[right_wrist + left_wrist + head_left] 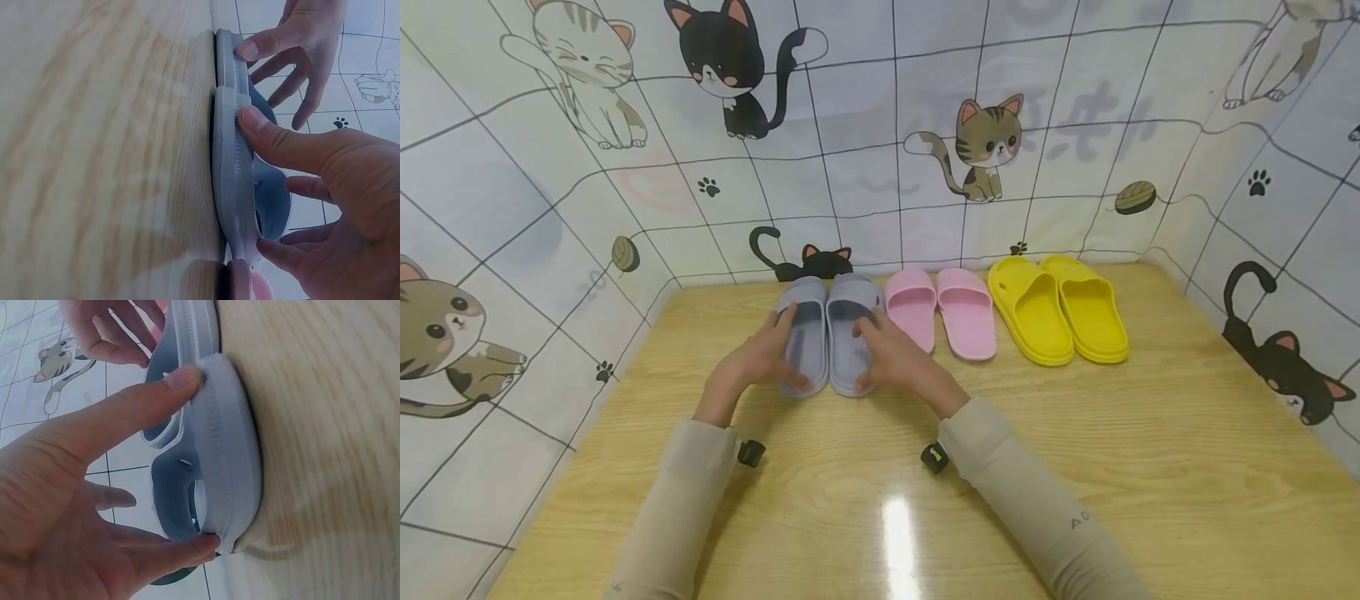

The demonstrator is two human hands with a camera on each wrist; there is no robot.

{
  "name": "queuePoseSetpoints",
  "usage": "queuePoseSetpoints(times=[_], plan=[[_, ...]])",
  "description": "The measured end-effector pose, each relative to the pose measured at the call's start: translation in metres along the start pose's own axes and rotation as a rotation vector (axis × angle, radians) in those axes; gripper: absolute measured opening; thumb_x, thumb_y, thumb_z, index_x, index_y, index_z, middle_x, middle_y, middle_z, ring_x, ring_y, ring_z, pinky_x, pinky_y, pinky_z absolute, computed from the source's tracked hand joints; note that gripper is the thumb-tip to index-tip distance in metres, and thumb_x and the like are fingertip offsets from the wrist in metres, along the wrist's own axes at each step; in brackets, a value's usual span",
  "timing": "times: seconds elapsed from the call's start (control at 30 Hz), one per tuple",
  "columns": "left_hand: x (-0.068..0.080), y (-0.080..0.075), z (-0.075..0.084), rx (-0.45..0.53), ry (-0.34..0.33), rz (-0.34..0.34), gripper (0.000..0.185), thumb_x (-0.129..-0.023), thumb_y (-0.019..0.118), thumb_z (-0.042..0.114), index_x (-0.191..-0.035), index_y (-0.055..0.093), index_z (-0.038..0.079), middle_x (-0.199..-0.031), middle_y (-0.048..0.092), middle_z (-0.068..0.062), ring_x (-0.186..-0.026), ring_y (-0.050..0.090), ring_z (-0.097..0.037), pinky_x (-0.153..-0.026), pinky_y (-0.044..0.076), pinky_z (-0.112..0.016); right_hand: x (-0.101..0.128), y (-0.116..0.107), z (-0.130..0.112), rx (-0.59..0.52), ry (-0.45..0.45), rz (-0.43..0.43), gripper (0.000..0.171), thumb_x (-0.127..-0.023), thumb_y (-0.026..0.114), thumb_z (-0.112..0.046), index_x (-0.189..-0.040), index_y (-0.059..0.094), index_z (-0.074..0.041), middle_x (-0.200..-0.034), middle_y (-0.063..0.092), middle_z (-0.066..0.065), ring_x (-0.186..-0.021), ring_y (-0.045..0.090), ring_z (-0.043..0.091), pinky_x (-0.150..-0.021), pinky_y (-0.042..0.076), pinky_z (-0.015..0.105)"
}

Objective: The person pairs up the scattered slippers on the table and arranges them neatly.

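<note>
Two grey slippers stand side by side on the wooden table, toes toward the wall. My left hand (752, 357) spans the outer side of the left grey slipper (806, 292). Its thumb touches the heel rim and a finger touches the side near the strap, as the left wrist view shows. Against the outer edge of the right grey slipper (854, 289) rests my right hand (897, 357). That thumb lies on the heel edge, while a fingertip meets the side farther forward in the right wrist view. Both hands have their fingers spread, and both soles sit on the tabletop.
Right of the grey pair stand pink slippers (967, 325), very close to my right hand. Beyond them are larger yellow clogs (1093, 321). A cat-patterned wall covering (865, 175) closes off the back and both sides of the wooden table (820, 500).
</note>
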State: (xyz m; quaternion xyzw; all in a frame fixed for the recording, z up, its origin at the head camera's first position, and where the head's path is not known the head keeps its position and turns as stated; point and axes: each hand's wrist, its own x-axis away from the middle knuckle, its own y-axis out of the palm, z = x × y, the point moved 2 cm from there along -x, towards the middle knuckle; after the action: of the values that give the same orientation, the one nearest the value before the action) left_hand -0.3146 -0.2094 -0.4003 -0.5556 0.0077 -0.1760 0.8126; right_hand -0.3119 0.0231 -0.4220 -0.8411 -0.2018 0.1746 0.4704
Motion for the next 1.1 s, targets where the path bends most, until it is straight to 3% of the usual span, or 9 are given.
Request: queuePoseSetpoints(times=[0.47,0.7,1.1], plan=[[-0.0040,-0.0004,-0.0028,0.041,-0.035,0.012,0.128,-0.075,0.093,0.033,-0.164,0.007,0.002,-0.163,0.016,-0.038,-0.144,0.037,-0.056,-0.120,0.034,-0.064,-0.0019,0.0009,0.0027,-0.019,0.032,0.039,0.084,-0.068,0.098,-0.025,-0.134,0.050,-0.010,-0.153,0.041,0.023,-0.127,0.055,0.033,-0.113,0.047,0.045],[-0.0057,0.0014,-0.0036,0.034,-0.020,0.031,0.127,-0.075,0.093,0.034,-0.164,0.008,0.002,-0.164,0.018,-0.037,-0.146,0.034,-0.055,-0.120,0.034,-0.065,-0.0007,0.0037,0.0036,-0.015,0.099,0.076,0.076,-0.073,0.095,-0.026,-0.134,0.053,-0.008,-0.138,0.054,0.022,-0.120,0.058,0.032,-0.108,0.050,0.045],[-0.0057,0.0006,-0.0062,0.037,-0.015,0.059,0.124,-0.076,0.092,0.033,-0.164,0.010,0.002,-0.165,0.021,-0.036,-0.149,0.030,-0.054,-0.122,0.031,-0.065,0.0005,0.0040,0.0028,-0.037,0.086,0.040,0.067,-0.081,0.090,-0.022,-0.134,0.053,-0.007,-0.140,0.053,0.021,-0.120,0.058,0.030,-0.108,0.050,0.045]])
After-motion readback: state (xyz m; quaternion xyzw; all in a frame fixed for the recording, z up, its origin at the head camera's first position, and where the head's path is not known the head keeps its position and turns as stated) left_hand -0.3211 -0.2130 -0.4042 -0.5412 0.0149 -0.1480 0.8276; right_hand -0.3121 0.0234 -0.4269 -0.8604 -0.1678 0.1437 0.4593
